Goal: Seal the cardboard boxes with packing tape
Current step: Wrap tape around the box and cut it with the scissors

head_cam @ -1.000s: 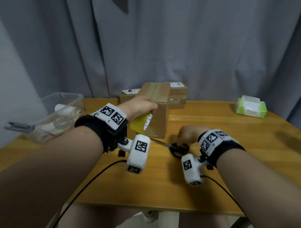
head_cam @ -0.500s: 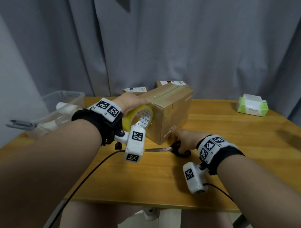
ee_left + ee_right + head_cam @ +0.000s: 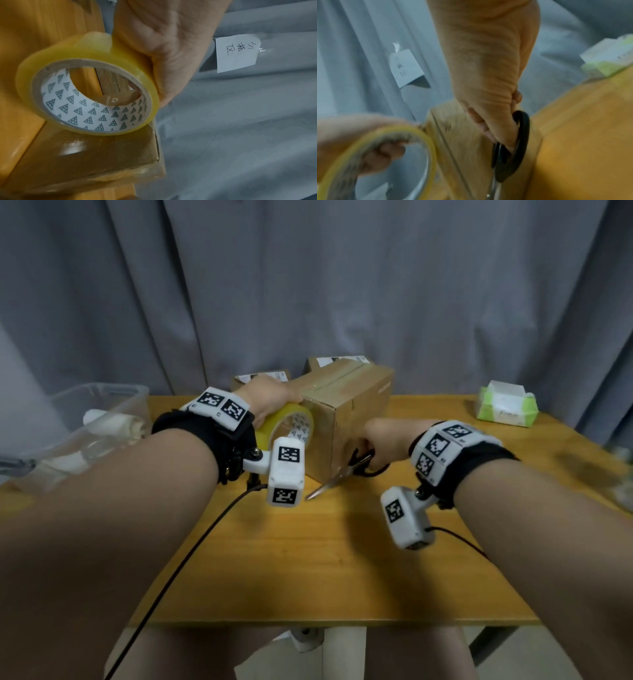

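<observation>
Holding tape roll and scissors at the carton

Left hand (image 3: 270, 398): fingers curled round yellow packing tape roll (image 3: 286, 428), held against cardboard box (image 3: 346, 409) on bench (image 3: 308, 559).
Right hand (image 3: 387, 436): fingers hooked through black scissors (image 3: 349, 470) handles, blades angled down.
Clear plastic bin (image 3: 102, 405), far left: white items, indistinct.

Tissue pack (image 3: 506, 405) reads "Free"; note (image 3: 237, 52) handwritten "分拣区".
</observation>
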The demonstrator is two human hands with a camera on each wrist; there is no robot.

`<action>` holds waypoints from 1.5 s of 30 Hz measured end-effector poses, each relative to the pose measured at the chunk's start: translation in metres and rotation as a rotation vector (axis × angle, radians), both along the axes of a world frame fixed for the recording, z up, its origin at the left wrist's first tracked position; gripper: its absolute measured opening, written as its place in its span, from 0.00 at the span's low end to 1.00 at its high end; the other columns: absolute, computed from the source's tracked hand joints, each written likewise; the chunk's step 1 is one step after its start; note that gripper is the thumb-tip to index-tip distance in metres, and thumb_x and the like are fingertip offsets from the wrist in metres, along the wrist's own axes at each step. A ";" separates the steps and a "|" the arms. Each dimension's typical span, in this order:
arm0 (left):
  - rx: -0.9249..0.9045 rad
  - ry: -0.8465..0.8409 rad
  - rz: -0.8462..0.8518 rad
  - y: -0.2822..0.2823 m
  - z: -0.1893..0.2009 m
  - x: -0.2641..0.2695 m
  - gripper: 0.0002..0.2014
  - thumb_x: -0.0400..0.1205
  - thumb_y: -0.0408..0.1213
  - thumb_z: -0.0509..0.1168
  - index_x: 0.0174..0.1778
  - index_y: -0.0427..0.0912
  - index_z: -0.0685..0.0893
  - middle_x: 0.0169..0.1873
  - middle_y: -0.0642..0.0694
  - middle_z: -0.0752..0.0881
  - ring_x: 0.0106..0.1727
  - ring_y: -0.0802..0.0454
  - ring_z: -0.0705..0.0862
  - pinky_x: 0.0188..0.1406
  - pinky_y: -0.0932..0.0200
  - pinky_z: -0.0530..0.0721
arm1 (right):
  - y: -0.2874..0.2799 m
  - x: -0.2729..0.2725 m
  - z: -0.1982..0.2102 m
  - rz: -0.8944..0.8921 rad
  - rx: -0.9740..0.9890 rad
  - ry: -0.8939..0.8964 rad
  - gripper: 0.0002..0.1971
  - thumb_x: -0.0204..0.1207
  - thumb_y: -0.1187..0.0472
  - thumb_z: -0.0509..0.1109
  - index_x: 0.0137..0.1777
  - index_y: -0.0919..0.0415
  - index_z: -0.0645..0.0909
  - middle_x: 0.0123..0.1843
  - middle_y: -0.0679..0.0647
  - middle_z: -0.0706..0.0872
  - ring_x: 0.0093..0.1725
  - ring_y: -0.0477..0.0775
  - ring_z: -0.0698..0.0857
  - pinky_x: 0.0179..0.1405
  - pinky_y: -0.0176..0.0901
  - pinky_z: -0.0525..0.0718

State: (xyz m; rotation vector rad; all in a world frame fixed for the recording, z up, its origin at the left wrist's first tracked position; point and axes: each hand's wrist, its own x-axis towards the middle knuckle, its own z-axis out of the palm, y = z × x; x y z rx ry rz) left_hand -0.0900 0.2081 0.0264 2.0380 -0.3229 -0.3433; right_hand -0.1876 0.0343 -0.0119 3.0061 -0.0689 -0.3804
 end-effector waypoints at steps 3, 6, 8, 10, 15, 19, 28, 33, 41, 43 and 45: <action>-0.009 0.030 -0.011 0.002 0.002 0.004 0.17 0.75 0.37 0.74 0.56 0.31 0.84 0.46 0.34 0.89 0.46 0.36 0.89 0.52 0.40 0.87 | -0.027 -0.016 0.043 -0.057 0.157 -0.048 0.12 0.78 0.62 0.70 0.61 0.57 0.83 0.49 0.52 0.83 0.48 0.54 0.79 0.38 0.37 0.74; 0.003 0.022 -0.026 0.003 0.003 0.009 0.16 0.74 0.38 0.75 0.54 0.33 0.86 0.46 0.34 0.89 0.47 0.36 0.89 0.54 0.40 0.87 | -0.047 -0.026 0.059 -0.167 0.591 -0.306 0.07 0.74 0.57 0.77 0.49 0.57 0.86 0.41 0.51 0.86 0.46 0.52 0.81 0.41 0.31 0.74; 0.000 0.014 -0.026 0.001 0.005 0.009 0.16 0.74 0.37 0.74 0.53 0.32 0.86 0.45 0.34 0.89 0.47 0.36 0.89 0.54 0.41 0.87 | -0.043 -0.015 0.063 -0.205 0.796 -0.535 0.15 0.72 0.50 0.78 0.47 0.61 0.86 0.39 0.53 0.86 0.42 0.49 0.82 0.41 0.31 0.75; 0.008 -0.003 -0.035 -0.001 0.007 0.010 0.15 0.74 0.35 0.74 0.52 0.30 0.86 0.44 0.34 0.89 0.47 0.35 0.88 0.55 0.42 0.86 | -0.022 0.006 0.064 -0.196 0.770 -0.615 0.16 0.73 0.47 0.76 0.45 0.62 0.87 0.31 0.49 0.80 0.32 0.45 0.77 0.30 0.27 0.71; 0.021 -0.042 -0.029 0.000 0.012 0.019 0.15 0.70 0.36 0.77 0.47 0.31 0.88 0.41 0.36 0.90 0.45 0.39 0.89 0.52 0.44 0.88 | 0.019 0.054 0.050 -0.138 0.578 -0.533 0.21 0.76 0.43 0.71 0.34 0.62 0.83 0.24 0.51 0.76 0.25 0.50 0.74 0.18 0.34 0.65; 0.008 -0.021 -0.030 0.005 0.011 0.028 0.10 0.73 0.33 0.74 0.44 0.29 0.86 0.33 0.39 0.87 0.31 0.44 0.84 0.36 0.54 0.86 | 0.020 0.071 0.039 -0.253 0.817 -0.530 0.23 0.77 0.46 0.71 0.26 0.59 0.72 0.22 0.51 0.71 0.23 0.48 0.69 0.19 0.33 0.64; -0.065 0.082 0.023 0.004 0.003 0.022 0.11 0.76 0.33 0.72 0.51 0.31 0.86 0.35 0.38 0.89 0.29 0.47 0.88 0.27 0.59 0.86 | 0.004 0.053 0.062 -0.236 0.824 -0.250 0.32 0.69 0.28 0.66 0.44 0.61 0.80 0.37 0.53 0.81 0.36 0.51 0.77 0.33 0.40 0.74; -0.126 0.096 0.075 0.001 0.006 0.010 0.16 0.74 0.32 0.74 0.56 0.31 0.85 0.47 0.34 0.89 0.46 0.37 0.89 0.50 0.45 0.88 | -0.005 0.015 0.078 -0.288 0.964 0.267 0.45 0.41 0.15 0.63 0.38 0.59 0.76 0.29 0.51 0.79 0.22 0.44 0.67 0.25 0.34 0.69; 0.005 0.055 0.073 0.004 0.023 0.003 0.18 0.75 0.34 0.73 0.59 0.32 0.83 0.50 0.35 0.88 0.43 0.41 0.87 0.38 0.53 0.86 | -0.022 -0.016 0.071 -0.254 1.186 0.454 0.39 0.45 0.24 0.74 0.38 0.61 0.78 0.34 0.53 0.83 0.30 0.46 0.84 0.33 0.34 0.86; 0.042 0.040 0.070 0.004 0.025 0.005 0.17 0.75 0.34 0.72 0.58 0.31 0.82 0.49 0.36 0.88 0.45 0.41 0.87 0.44 0.51 0.87 | -0.022 -0.017 0.070 -0.229 1.187 0.473 0.41 0.40 0.24 0.77 0.38 0.62 0.79 0.35 0.54 0.83 0.31 0.47 0.85 0.34 0.35 0.86; 0.061 0.037 0.059 0.004 0.024 0.008 0.15 0.75 0.34 0.72 0.55 0.32 0.82 0.43 0.38 0.87 0.40 0.43 0.86 0.42 0.54 0.86 | -0.020 -0.017 0.067 -0.233 1.222 0.474 0.42 0.39 0.24 0.78 0.39 0.63 0.79 0.35 0.54 0.84 0.30 0.48 0.85 0.34 0.37 0.87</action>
